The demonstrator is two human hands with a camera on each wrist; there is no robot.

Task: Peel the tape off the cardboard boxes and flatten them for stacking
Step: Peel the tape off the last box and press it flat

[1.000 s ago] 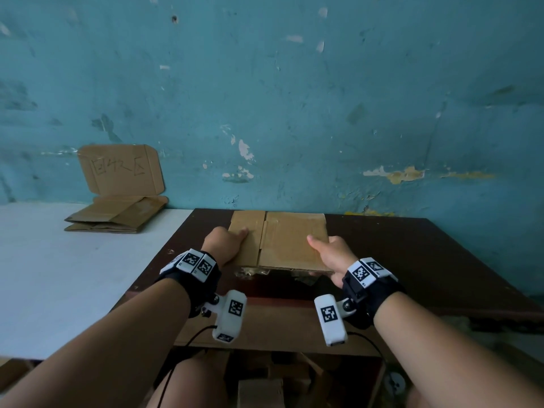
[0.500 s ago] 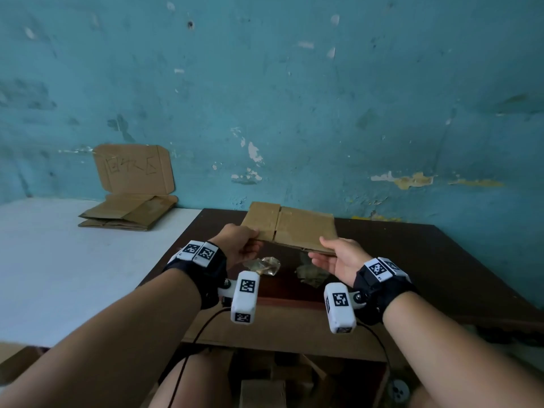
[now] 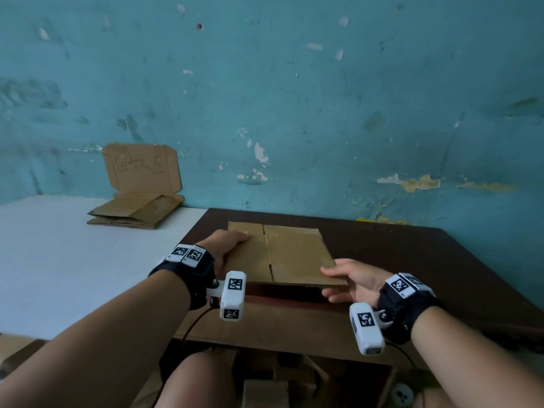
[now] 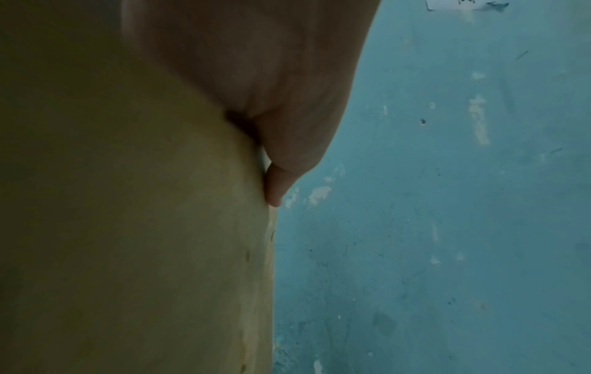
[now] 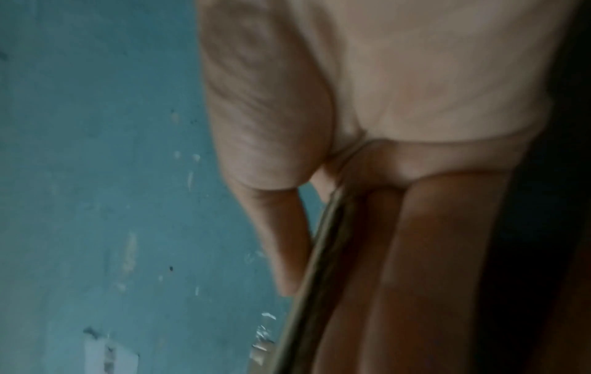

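Head view: flattened cardboard box (image 3: 288,254) at frame centre over dark table (image 3: 441,260), left hand (image 3: 226,245) gripping its left edge w/ thumb on top, right hand (image 3: 353,279) pinching its lower-right corner; stack of flat cardboard (image 3: 135,212) upper left on white table (image 3: 73,260), against teal wall (image 3: 294,98). Left wrist: thumb pressed on cardboard face, frame centre. Right wrist, blurred: thumb one side of board edge, fingers (image 5: 431,253) the other.
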